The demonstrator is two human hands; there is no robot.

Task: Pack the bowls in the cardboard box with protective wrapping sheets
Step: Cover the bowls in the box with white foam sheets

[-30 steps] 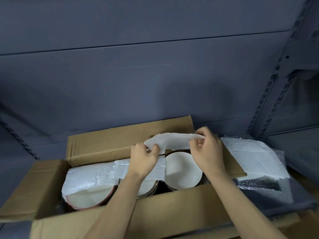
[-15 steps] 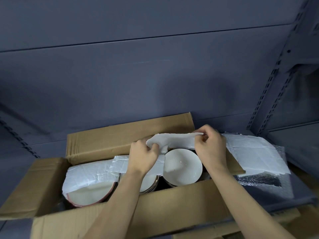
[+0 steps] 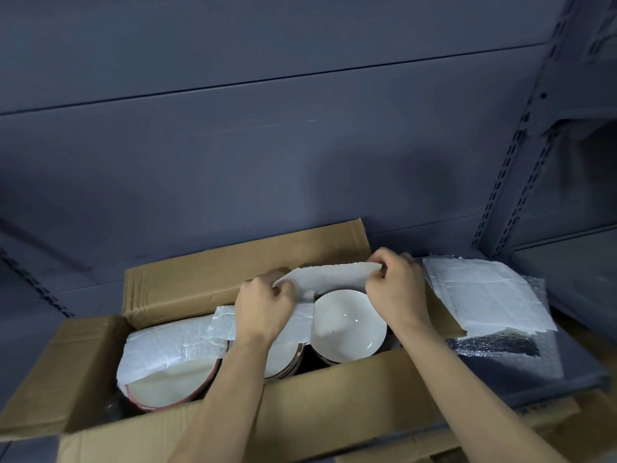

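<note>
A white wrapping sheet [image 3: 329, 279] is stretched in the air just above the uncovered white bowl [image 3: 349, 330] at the right end of the cardboard box [image 3: 334, 396], pinched at both ends: the left hand [image 3: 265, 307] grips its left corner with curled fingers, and the right hand [image 3: 395, 289] pinches its right edge between thumb and fingers. The bowl sits upright inside the box, near the right wall. To its left another bowl [image 3: 280, 360] lies partly under the left wrist, and at the left end a larger red-rimmed bowl [image 3: 170, 385] sits under crumpled white sheets [image 3: 173, 342] that drape across both. The box flaps stand open. Just right of the box, a stack of white sheets [image 3: 484, 295] rests on bubble wrap [image 3: 521, 349], on a grey metal shelf [image 3: 584, 375]
</note>
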